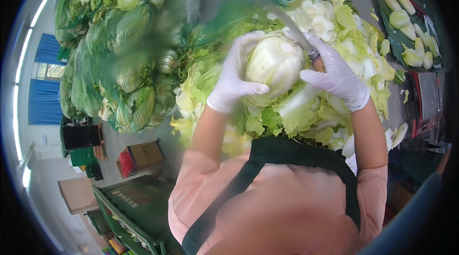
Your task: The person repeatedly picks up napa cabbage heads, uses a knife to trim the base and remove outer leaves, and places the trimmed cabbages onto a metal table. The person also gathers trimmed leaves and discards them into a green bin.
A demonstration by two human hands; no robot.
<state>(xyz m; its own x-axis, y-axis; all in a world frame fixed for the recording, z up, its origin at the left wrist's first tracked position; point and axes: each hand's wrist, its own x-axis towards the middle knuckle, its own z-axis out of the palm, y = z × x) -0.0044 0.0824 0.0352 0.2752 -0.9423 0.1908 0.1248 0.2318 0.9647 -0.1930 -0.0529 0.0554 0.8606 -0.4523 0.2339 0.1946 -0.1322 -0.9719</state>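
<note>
A pale napa cabbage head (274, 63), its cut base turned up, sits between my two white-gloved hands. My left hand (238, 72) is curved round its left side, fingers and thumb on the leaves. With my right hand (333, 68) I grip a knife (294, 27) by its brown handle; its curved blade points up and left past the cabbage's base. Beneath and around both hands lies a heap of loose cabbage leaves (304, 111), with several pale cut stem pieces at its upper right.
Cabbages in green mesh sacks (122, 50) are piled at the left. At the upper right, a green crate (385, 14) holds several trimmed cabbages, above a red-edged scale-like device (426, 97). A cardboard box (145, 156) and a green bin (143, 204) stand at the lower left.
</note>
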